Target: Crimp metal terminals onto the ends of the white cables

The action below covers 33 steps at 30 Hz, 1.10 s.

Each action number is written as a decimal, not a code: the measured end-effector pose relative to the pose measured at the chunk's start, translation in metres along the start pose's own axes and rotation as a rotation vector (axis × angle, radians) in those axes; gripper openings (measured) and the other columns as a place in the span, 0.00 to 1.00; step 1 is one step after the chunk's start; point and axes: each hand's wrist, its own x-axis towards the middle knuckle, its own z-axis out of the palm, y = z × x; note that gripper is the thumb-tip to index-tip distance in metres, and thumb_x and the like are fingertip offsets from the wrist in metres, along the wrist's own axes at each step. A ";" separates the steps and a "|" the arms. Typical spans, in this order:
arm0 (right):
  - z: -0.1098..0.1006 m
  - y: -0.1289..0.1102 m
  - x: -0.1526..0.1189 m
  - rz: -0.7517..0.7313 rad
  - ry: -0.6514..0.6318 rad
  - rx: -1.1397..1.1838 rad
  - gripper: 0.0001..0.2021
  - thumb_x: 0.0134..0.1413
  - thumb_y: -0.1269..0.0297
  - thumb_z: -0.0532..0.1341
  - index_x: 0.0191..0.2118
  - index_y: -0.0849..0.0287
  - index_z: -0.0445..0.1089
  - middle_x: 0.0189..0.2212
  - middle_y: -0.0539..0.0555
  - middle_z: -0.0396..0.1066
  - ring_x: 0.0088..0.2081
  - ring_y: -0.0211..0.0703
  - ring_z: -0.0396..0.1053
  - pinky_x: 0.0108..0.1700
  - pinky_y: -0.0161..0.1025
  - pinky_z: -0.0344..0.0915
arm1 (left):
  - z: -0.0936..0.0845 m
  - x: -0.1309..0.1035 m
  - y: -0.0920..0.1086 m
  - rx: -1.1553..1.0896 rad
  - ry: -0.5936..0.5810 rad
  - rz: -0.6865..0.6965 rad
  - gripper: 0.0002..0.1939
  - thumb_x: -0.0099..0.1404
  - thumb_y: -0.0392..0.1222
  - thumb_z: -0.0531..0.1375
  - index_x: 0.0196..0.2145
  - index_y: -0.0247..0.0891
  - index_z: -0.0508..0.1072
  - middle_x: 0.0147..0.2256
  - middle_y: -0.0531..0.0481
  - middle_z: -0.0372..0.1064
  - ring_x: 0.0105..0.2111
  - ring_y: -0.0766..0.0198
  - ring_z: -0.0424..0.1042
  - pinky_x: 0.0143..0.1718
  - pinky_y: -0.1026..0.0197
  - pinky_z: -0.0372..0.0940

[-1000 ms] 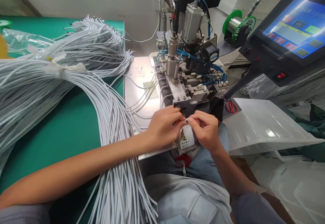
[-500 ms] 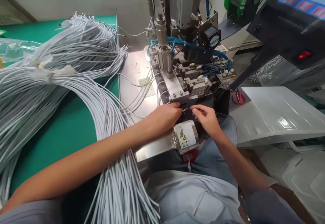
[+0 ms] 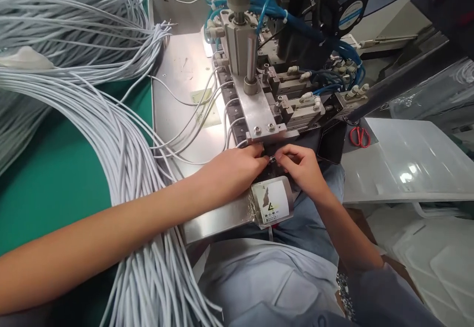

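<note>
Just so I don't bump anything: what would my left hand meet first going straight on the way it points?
Your left hand would likely meet the small piece at its fingertips, then the right hand just beyond; how they line up in depth is unclear.

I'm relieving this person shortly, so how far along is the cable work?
Apparently done: several white cables lead into the machine's black block. In hand: the left hand and right hand pinch what looks like a cable end at the machine's front. Probably left: the large cable bundle over the green table. No total count is visible.
</note>
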 end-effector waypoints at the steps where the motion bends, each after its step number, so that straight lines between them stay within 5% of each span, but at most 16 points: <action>1: -0.001 -0.001 0.000 0.004 -0.005 -0.011 0.07 0.49 0.65 0.60 0.25 0.60 0.69 0.21 0.48 0.68 0.24 0.33 0.62 0.28 0.33 0.59 | -0.001 0.000 0.001 0.001 -0.008 -0.008 0.09 0.62 0.30 0.51 0.36 0.32 0.71 0.33 0.46 0.67 0.25 0.67 0.67 0.26 0.65 0.63; 33: 0.000 -0.002 -0.001 0.055 -0.025 -0.085 0.07 0.49 0.64 0.59 0.24 0.60 0.67 0.22 0.48 0.67 0.25 0.35 0.62 0.30 0.34 0.60 | -0.006 -0.001 0.002 0.102 -0.074 0.017 0.18 0.62 0.31 0.53 0.49 0.38 0.70 0.40 0.43 0.67 0.32 0.61 0.71 0.27 0.63 0.64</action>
